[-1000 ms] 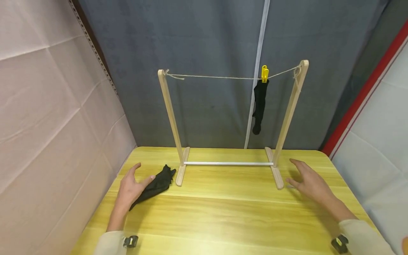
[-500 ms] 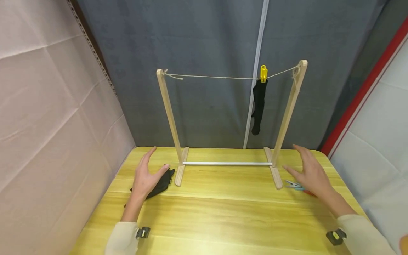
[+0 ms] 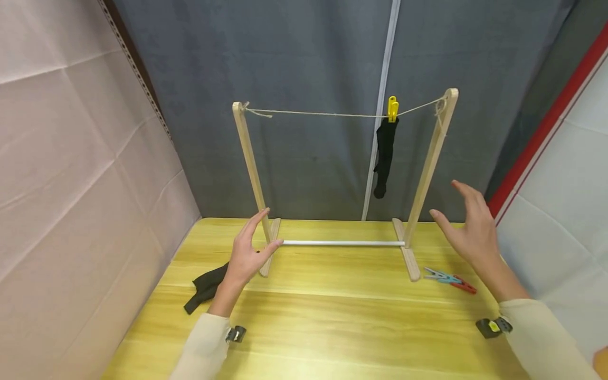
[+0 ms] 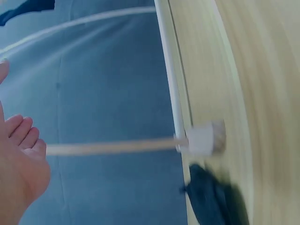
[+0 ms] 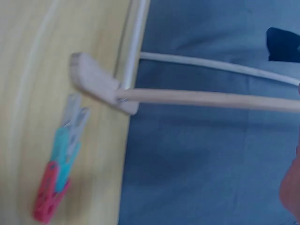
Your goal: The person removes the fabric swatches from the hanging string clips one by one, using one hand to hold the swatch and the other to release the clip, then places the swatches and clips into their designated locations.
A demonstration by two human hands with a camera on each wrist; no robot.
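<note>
Head view: left hand (image 3: 247, 253) spread, fingers loose, beside the rack's left post (image 3: 252, 163); right hand (image 3: 467, 227) spread near the right post (image 3: 429, 163); neither holds anything.

We see pale unvarnished wooden rack (image 3: 429, 158), rough twine line (image 3: 328, 114), matt black cloth sock (image 3: 383, 155) (glossy yellow plastic peg (image 3: 392, 108)), smooth lacquered wood-grain table (image 3: 332, 316).
</note>
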